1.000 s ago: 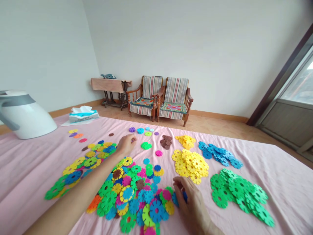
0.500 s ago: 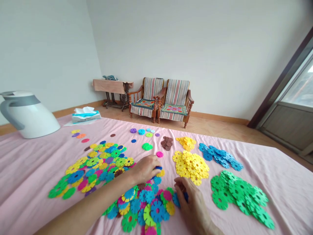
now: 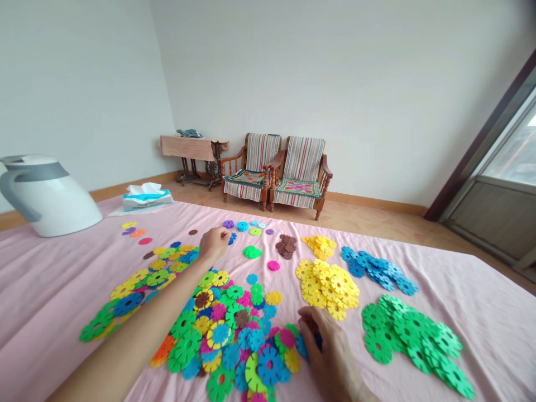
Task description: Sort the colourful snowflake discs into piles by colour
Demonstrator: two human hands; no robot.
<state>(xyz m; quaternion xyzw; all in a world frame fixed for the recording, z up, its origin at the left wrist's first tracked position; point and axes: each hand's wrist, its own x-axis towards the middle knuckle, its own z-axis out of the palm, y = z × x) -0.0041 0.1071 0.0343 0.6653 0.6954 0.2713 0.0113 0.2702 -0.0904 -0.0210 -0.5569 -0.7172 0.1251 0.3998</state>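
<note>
My left hand [image 3: 214, 244] is stretched to the far side of the loose pieces, thumb and fingers pinched on a dark blue snowflake disc [image 3: 232, 239]. Whether a second blue disc lies under it I cannot tell. Curled low on the cloth is my right hand [image 3: 333, 349], with dark blue disc edges [image 3: 317, 337] showing inside its fingers; how many it holds is hidden. Between my arms spreads a mixed heap of coloured snowflake discs [image 3: 234, 329]. Right of it lie a yellow pile [image 3: 329, 283], a green pile [image 3: 412, 329] and a blue pile [image 3: 379, 268].
A brown pile [image 3: 286, 245], small yellow discs [image 3: 319, 244] and a few green discs [image 3: 252, 252] lie farther back on the pink cloth [image 3: 473, 290]. A white jug [image 3: 67, 201] and tissue box [image 3: 147, 198] stand at left. Two wooden chairs [image 3: 299, 167] are beyond.
My left hand has moved from the heap's right edge up and left, carrying a dark blue disc. My right hand has stayed nearly in place.
</note>
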